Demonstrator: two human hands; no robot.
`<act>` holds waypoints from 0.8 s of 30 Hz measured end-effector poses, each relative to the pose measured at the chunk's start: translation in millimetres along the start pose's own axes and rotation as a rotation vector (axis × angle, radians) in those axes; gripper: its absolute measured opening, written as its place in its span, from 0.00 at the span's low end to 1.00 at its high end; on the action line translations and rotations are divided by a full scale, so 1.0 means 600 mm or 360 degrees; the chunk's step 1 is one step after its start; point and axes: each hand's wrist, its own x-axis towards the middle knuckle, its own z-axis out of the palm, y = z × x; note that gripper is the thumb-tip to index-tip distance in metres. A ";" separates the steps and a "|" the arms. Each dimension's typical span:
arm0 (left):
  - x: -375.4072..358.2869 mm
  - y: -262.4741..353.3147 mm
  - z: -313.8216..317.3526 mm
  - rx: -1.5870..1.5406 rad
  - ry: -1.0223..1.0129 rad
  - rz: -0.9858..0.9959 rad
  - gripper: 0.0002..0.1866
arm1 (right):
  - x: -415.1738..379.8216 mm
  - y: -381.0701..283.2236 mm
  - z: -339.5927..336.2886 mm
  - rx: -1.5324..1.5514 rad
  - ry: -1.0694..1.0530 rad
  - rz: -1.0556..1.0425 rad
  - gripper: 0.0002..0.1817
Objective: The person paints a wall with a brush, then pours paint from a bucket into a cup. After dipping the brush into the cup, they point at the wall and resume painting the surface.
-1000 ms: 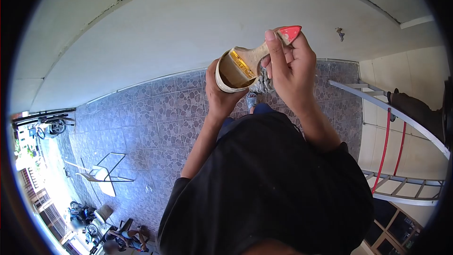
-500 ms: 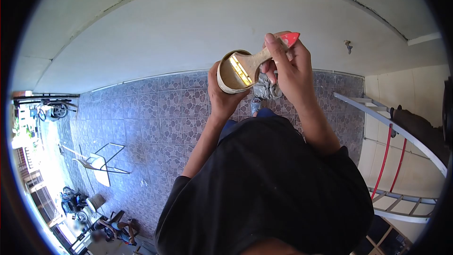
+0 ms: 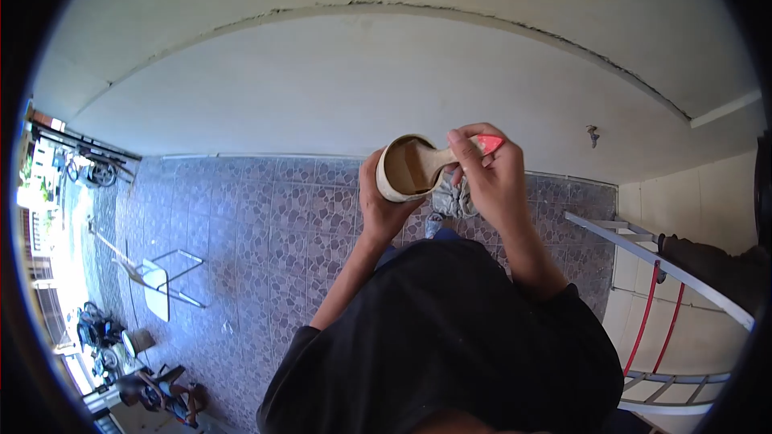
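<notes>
My left hand (image 3: 381, 205) is wrapped round the side of a paint pot (image 3: 388, 185), a pale round tub tilted so its inside shows. My right hand (image 3: 492, 173) grips the handle of a wide paintbrush (image 3: 437, 158), whose handle end is red. The brush head reaches over the rim into the pot, and its bristles are dark inside. Both hands are raised in front of my chest, close to each other. Below them, a crumpled grey cloth or bag (image 3: 455, 197) lies on the floor near my foot (image 3: 434, 223).
A white wall (image 3: 322, 80) with a tap (image 3: 593, 135) stands ahead. To the right leans a metal ladder (image 3: 659, 261) with red braces. On the tiled floor (image 3: 265, 257) at left are a folding chair (image 3: 157, 293), a bucket (image 3: 138, 342) and a seated person (image 3: 165, 394).
The pot and brush sit lower in view, as my head has tilted up. The brush head has sunk deeper into the pot, and its metal band no longer gleams.
</notes>
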 end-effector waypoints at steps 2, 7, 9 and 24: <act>-0.001 -0.009 0.004 0.0057 -0.0023 0.0019 0.50 | -0.001 0.001 -0.004 0.0018 0.0032 0.0002 0.15; -0.006 -0.020 0.026 -0.0119 -0.0079 -0.0049 0.52 | -0.008 -0.012 -0.021 -0.0118 0.0023 0.0006 0.14; -0.006 -0.020 0.030 -0.0054 -0.0145 -0.0022 0.53 | -0.010 -0.010 -0.027 -0.0138 0.0076 0.0010 0.14; 0.001 -0.008 0.114 -0.0243 -0.0450 0.0046 0.49 | -0.048 0.006 -0.088 -0.0603 0.0622 -0.0298 0.13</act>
